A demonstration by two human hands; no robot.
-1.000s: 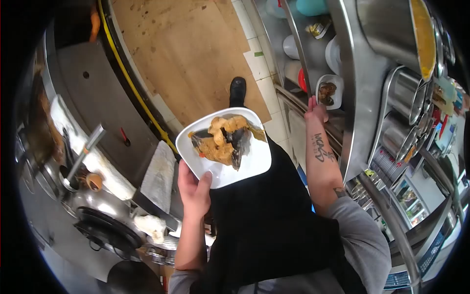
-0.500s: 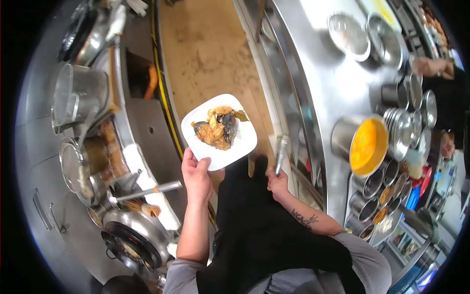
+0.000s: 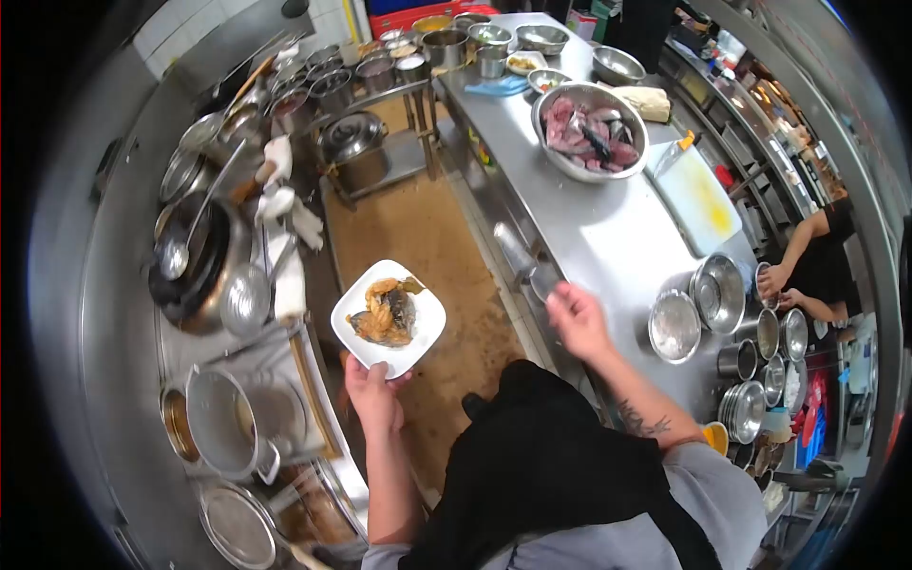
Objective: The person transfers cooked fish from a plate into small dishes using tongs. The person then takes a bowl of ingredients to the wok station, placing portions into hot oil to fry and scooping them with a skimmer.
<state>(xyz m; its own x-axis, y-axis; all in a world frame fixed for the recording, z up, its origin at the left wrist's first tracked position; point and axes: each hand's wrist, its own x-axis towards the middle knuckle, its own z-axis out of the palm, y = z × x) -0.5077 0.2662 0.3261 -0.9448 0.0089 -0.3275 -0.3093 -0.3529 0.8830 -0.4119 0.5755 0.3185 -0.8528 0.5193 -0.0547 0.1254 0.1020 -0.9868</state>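
My left hand (image 3: 375, 394) grips the near edge of a white square plate (image 3: 425, 347), thumb on the rim. On the plate lies a portion of food (image 3: 385, 313) in orange-brown sauce, with dark-skinned pieces and a green bit at one side. Out to the right, my right hand (image 3: 578, 321) is closed around the near end of a shiny metal utensil (image 3: 514, 249). Its kind is hard to make out, since its outline is smeared. This hand is over the front edge of the steel counter (image 3: 608, 252).
A bowl of cut fish (image 3: 592, 163) and a white cutting board (image 3: 700, 204) sit on the right counter. A lidded pot (image 3: 350, 142) stands ahead on a low shelf. At left are a wok (image 3: 190, 304) and a tall pot (image 3: 223, 418). Another person's arm (image 3: 806, 249) reaches in at right.
The view has swung along the aisle, bringing the fish bowl and lidded pot into sight. My left hand still carries the plate. My right hand has risen outward with the metal utensil.
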